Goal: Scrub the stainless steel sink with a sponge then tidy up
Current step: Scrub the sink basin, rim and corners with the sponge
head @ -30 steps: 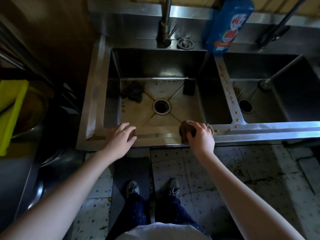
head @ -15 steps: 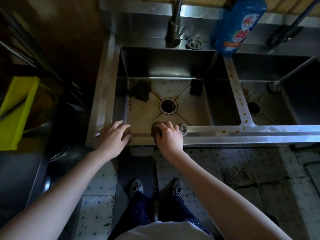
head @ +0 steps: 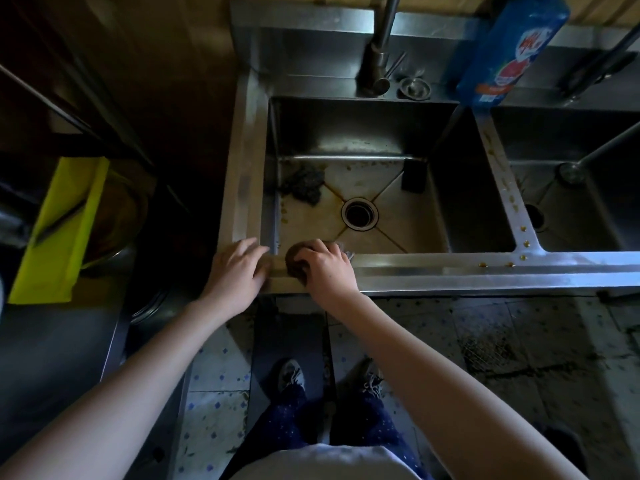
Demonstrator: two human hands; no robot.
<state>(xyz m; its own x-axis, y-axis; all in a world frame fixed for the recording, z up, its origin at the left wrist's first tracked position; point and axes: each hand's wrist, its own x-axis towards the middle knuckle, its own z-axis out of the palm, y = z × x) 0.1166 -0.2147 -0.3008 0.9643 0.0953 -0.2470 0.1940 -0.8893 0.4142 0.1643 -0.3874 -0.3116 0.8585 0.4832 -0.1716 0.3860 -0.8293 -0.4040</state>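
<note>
Gripping the brown sponge [head: 294,260] in my right hand [head: 325,270], I have it on the front rim of the stainless steel sink [head: 485,268], near the front left corner of the left basin [head: 412,220]. My fingers curl over most of it. Only a rounded brown lump shows at my thumb side, and a pale scrap peeks out past my fingertips toward the basin. With so much covered I cannot tell its long axis; the part I see runs across the rim, from the basin edge toward me.

My left hand [head: 239,268] lies on the rim corner just beside it, fingers spread and relaxed, holding nothing.

The light is dim. A dark crumpled wad [head: 303,184] lies at the basin's back left and a dark block [head: 414,176] leans at the back right — I can't make out what either is. The round drain [head: 359,213] sits between them, nearer me. The faucet [head: 381,53] and the blue detergent bottle [head: 509,53] are cut off by the top edge, and the right basin [head: 588,140] by the right edge. A yellow-green flat thing [head: 59,230] lies off to my left, half in shadow.
</note>
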